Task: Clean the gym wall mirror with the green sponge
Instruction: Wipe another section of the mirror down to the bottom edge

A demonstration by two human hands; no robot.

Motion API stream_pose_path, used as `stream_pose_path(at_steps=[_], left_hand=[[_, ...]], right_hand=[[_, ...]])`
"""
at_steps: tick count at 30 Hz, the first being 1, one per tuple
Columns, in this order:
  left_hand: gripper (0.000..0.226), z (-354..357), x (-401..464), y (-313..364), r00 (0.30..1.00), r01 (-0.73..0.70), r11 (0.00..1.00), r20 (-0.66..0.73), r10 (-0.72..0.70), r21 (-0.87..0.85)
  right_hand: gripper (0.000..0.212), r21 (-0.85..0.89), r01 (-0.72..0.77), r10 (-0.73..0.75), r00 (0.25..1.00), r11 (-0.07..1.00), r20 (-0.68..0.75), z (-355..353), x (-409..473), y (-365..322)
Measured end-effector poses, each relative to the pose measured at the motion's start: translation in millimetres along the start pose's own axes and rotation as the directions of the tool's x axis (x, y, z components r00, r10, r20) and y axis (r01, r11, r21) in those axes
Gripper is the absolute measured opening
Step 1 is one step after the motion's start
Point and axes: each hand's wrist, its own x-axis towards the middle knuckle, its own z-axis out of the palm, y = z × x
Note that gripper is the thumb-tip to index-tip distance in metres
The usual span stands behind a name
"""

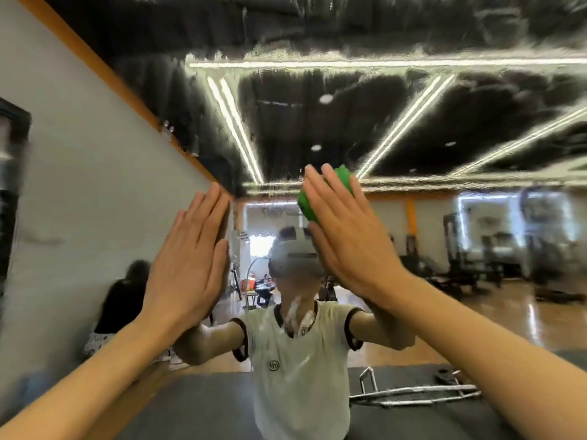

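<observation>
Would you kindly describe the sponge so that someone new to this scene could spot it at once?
Start at the big wall mirror, streaked wet across its upper part. Near its middle, the right hand presses flat against the glass, fingers straight. The sponge peeks out from under those fingers, the only bright green thing in view; the left hand beside it holds nothing.

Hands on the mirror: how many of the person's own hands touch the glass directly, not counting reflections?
1. The left hand lies flat on the mirror near its orange edge. The right hand presses the green sponge against the glass instead.
</observation>
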Motion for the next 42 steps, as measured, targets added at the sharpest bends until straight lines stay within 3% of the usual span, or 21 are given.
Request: stream_pose_path(at_steps=[2,4,6,8,10,13,15,17,19,21,23,25,26,29,31,32,33,35,38,40,42], left_hand=[[0.058,1.0,-0.7,0.3,1.0,-0.008,1.0,-0.017,0.008,-0.005],[0.058,1.9,-0.3,0.7,1.0,-0.004,1.0,-0.022,0.004,-0.013],[0.058,2.7,-0.3,1.3,1.0,-0.011,1.0,-0.026,0.011,-0.013],[0.057,2.1,-0.3,1.9,0.999,-0.016,1.0,-0.033,0.015,-0.009],[0.057,1.8,-0.2,2.1,0.999,-0.013,1.0,-0.033,0.013,-0.003],[0.058,1.8,0.0,0.4,0.999,-0.021,1.0,-0.039,0.02,-0.004],[0.058,1.6,0.2,-0.7,0.998,-0.034,0.999,-0.047,0.034,-0.002],[0.057,2.4,-0.1,-2.0,0.998,-0.042,0.999,-0.048,0.042,0.002],[0.058,3.1,-0.4,-2.3,0.999,-0.034,0.999,-0.041,0.034,0.007],[0.059,3.5,-0.5,-1.5,0.999,-0.025,1.0,-0.034,0.025,0.013],[0.059,3.0,0.0,0.0,0.999,-0.016,1.0,-0.032,0.017,0.016],[0.059,2.5,0.0,1.4,0.999,-0.013,1.0,-0.033,0.014,0.018],[0.058,2.6,-0.4,1.8,0.999,-0.013,1.0,-0.035,0.014,0.017],[0.058,1.3,0.4,1.8,0.999,-0.016,1.0,-0.032,0.016,0.015],[0.059,0.2,0.2,1.0,0.999,-0.019,1.0,-0.026,0.019,0.014],[0.059,-0.1,-0.2,1.0,1.0,-0.02,1.0,-0.023,0.021,0.013],[0.059,-0.2,-0.4,1.2,0.999,-0.023,1.0,-0.023,0.023,0.011],[0.059,0.2,-0.5,2.0,0.999,-0.021,1.0,-0.026,0.021,0.004],[0.058,2.2,-0.7,2.8,0.999,-0.008,1.0,-0.037,0.009,0.01],[0.058,3.5,-1.0,2.1,0.999,-0.009,1.0,-0.045,0.009,0.016],[0.058,4.9,-1.7,1.5,0.999,-0.01,1.0,-0.047,0.01,0.011]], right_hand=[[0.058,-0.022,0.102,-0.1,0.993,0.995,0.066,-13.1,-8.5,26.6],[0.057,-0.02,-0.13,0.131,0.991,0.991,0.041,-26.9,-31.0,53.1],[0.056,-0.033,-0.434,0.432,0.901,0.9,-0.047,-32.8,-44.0,60.8],[0.058,-0.055,-0.556,0.546,0.828,0.83,-0.132,-22.2,-24.6,33.3],[0.058,-0.068,-0.467,0.454,0.878,0.882,-0.151,-3.0,14.1,-8.0],[0.058,-0.116,-0.158,0.151,0.986,0.981,-0.069,24.3,59.9,-57.6],[0.055,-0.109,0.037,-0.037,0.999,0.993,0.004,19.8,62.3,-48.9],[0.054,-0.029,0.069,-0.068,0.997,0.997,0.037,4.8,40.4,-14.1],[0.057,-0.012,-0.092,0.092,0.995,0.996,0.035,-12.8,3.7,28.7],[0.06,-0.049,-0.352,0.352,0.936,0.935,-0.01,-29.6,-31.6,61.3],[0.059,-0.047,-0.565,0.559,0.823,0.823,-0.103,-29.3,-40.4,57.0],[0.057,-0.033,-0.622,0.608,0.774,0.782,-0.18,-14.2,-26.3,17.4],[0.056,-0.021,-0.567,0.554,0.811,0.823,-0.186,-3.0,-18.6,-8.5],[0.056,-0.021,-0.172,0.17,0.982,0.985,-0.077,24.2,-11.8,-63.9],[0.056,-0.036,0.025,-0.024,1.0,0.999,0.012,14.3,-19.7,-43.0],[0.056,-0.029,0.046,-0.045,0.998,0.999,0.038,3.9,-28.4,-22.4],[0.056,-0.022,0.006,-0.005,0.999,1.0,0.054,-7.4,-40.7,0.4],[0.058,-0.032,-0.22,0.221,0.975,0.975,0.037,-27.0,-76.9,47.5],[0.06,-0.049,-0.621,0.613,0.782,0.783,-0.114,-43.9,-116.0,78.9],[0.06,-0.028,-0.739,0.723,0.666,0.673,-0.186,-32.1,-105.5,53.1],[0.06,-0.033,-0.644,0.632,0.758,0.764,-0.164,-12.5,-85.2,6.5]])
